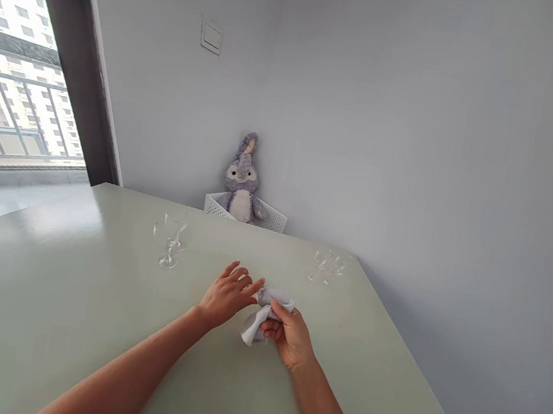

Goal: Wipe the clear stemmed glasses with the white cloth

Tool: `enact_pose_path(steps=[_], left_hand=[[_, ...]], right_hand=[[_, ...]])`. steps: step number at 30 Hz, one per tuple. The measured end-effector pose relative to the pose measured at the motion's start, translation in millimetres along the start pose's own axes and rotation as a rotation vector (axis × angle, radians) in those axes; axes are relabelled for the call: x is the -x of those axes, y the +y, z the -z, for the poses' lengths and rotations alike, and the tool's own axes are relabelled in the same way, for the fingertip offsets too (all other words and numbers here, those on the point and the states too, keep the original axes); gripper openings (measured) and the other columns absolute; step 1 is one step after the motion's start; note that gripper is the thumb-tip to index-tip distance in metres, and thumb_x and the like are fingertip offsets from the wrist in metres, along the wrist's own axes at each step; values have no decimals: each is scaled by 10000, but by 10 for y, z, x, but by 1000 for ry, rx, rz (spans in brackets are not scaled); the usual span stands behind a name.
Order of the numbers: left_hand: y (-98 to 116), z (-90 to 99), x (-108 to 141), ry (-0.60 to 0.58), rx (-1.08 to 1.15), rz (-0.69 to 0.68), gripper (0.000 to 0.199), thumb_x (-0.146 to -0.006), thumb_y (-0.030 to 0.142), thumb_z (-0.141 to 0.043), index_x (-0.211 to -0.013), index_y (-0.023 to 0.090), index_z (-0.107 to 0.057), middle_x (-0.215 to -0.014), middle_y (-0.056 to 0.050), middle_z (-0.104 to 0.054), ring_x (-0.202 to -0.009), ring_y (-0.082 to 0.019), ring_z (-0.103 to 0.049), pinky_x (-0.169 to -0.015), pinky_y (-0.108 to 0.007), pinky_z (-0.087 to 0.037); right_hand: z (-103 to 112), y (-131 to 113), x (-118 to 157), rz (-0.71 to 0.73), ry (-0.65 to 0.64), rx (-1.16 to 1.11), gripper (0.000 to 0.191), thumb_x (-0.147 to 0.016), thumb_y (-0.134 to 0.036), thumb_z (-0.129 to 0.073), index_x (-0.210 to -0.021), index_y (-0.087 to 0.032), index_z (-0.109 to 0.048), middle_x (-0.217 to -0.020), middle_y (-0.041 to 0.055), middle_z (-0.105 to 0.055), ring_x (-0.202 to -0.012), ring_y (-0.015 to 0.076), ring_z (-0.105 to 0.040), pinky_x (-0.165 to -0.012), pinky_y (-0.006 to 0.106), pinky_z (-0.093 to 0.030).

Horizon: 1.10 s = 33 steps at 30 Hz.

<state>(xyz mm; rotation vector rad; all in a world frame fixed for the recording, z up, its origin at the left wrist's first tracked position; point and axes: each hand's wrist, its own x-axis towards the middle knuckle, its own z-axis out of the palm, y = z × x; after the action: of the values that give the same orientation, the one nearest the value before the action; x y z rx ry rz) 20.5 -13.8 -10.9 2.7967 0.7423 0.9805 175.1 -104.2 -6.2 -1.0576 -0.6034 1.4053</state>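
In the head view, your two bare forearms [147,359] come in from the bottom edge, low over the pale green, glossy tabletop [214,387]. Your right hand [291,336] is clamped on a folded white cloth [257,322], thumb on top and fingers curled beneath, above the near middle of the table. Something clear shows at the cloth's edges, too covered to name. Your left hand [230,295] is palm down at the cloth's upper left, its fingers spread; you cannot tell from here whether its thumb and index finger grip anything.

Farther off to your left, a clear stemmed glass [169,251] stands upright, with a second stemmed glass [179,246] just behind it. To your right, near the table's far corner, is a cluster of small clear glasses [327,267]. Beyond the far edge, a purple-grey plush rabbit [242,193] sits in a white perforated basket [275,219], below a wall switch [211,36].
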Motion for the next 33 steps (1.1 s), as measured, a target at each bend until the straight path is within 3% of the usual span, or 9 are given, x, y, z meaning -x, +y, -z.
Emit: enact_pose_path(steps=[5, 10, 14, 17, 19, 23, 26, 30, 33], left_hand=[[-45, -16, 10, -28, 29, 7, 339, -813, 408, -477, -1123, 288, -546, -711, -34, -623, -784, -193, -513, -961, -426, -221], [-19, -37, -4, -83, 141, 49, 426, -799, 515, -436, -1082, 235, -589, -665, -54, -621, -670, -174, -500, -721, -312, -328], [38, 1, -14, -229, 324, 121, 395, -812, 524, -401, -990, 253, -628, -578, -2, -568, -569, -132, -467, -588, -243, -315], [56, 31, -12, -356, 484, 193, 398, -824, 521, -366, -956, 255, -630, -586, 16, -563, -536, -110, -469, -529, -215, -310], [60, 41, -13, -321, 429, 206, 387, -817, 513, -390, -1007, 257, -610, -655, -1, -600, -610, -132, -506, -587, -235, -340], [63, 40, -13, -63, 118, 57, 390, -788, 458, -492, -1112, 250, -546, -835, -66, -631, -859, -218, -503, -823, -371, -307], [46, 35, -13, -14, 22, -7, 318, -831, 403, -439, -1070, 235, -567, -772, -76, -620, -834, -216, -495, -834, -382, -291], [-4, 69, -26, -126, 150, 60, 312, -804, 455, -467, -959, 232, -622, -655, -40, -596, -678, -173, -497, -708, -304, -333], [-43, 141, -30, -389, 477, 186, 333, -781, 502, -465, -806, 220, -641, -596, 3, -566, -556, -129, -470, -567, -241, -334]], right_hand=[[78, -98, -1, 25, -122, 167, 344, -669, -440, -657, -728, -105, -606, -552, 36, -640, -406, 112, -571, -369, 175, -424], [167, -264, 61, 105, -272, 500, 291, -658, -373, -678, -742, -98, -632, -579, 39, -645, -478, 150, -607, -457, 229, -475], [211, -376, 127, 107, -360, 591, 297, -658, -335, -680, -851, -112, -645, -653, 36, -656, -537, 152, -606, -547, 283, -510], [235, -365, 114, 113, -355, 598, 315, -661, -367, -670, -848, -115, -650, -645, 34, -654, -531, 163, -611, -537, 294, -511], [238, -313, 72, 147, -292, 602, 306, -659, -394, -666, -768, -108, -654, -592, 32, -642, -504, 170, -613, -509, 282, -500], [202, -169, -26, 182, -164, 440, 323, -660, -416, -666, -723, -100, -642, -564, 43, -637, -465, 157, -600, -474, 259, -477], [175, -101, -59, 123, -173, 250, 326, -679, -435, -645, -717, -112, -631, -554, 27, -626, -410, 110, -553, -438, 223, -448], [177, -166, -4, 98, -281, 366, 300, -662, -386, -673, -769, -107, -652, -607, 36, -640, -483, 124, -578, -488, 238, -470], [172, -288, 97, 97, -394, 521, 273, -631, -311, -707, -814, -113, -664, -698, 34, -641, -628, 155, -597, -586, 278, -497]])
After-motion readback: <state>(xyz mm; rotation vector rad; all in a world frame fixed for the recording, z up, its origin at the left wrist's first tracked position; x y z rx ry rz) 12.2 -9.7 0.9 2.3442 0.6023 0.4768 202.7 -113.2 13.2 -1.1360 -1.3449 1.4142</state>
